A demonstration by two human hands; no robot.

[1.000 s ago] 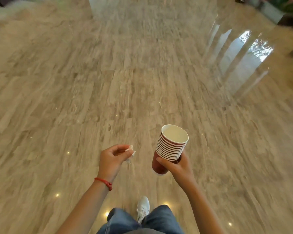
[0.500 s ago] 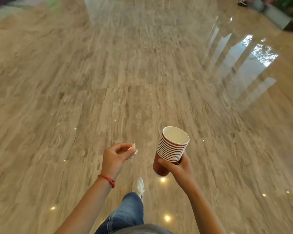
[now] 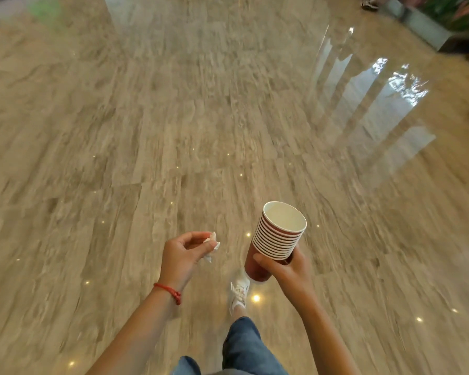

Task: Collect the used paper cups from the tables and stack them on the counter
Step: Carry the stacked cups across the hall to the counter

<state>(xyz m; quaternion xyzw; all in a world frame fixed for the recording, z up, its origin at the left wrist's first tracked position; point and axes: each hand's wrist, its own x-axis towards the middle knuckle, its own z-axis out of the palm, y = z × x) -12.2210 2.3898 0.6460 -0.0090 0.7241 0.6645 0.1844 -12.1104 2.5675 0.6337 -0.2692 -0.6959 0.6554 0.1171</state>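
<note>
- The right hand (image 3: 287, 269) curls round a nested stack of red paper cups with white rims (image 3: 276, 239), tilted, mouth up.
- The left hand (image 3: 183, 255), left of that stack, pinches a crumpled white tissue (image 3: 211, 246).
- Below the stack, a white sneaker (image 3: 238, 292) steps on glossy beige marble floor (image 3: 173, 131).

Red cups (image 3: 275, 239) with white rims, beige veined floor (image 3: 146, 117), blue jeans (image 3: 244, 347)
</note>
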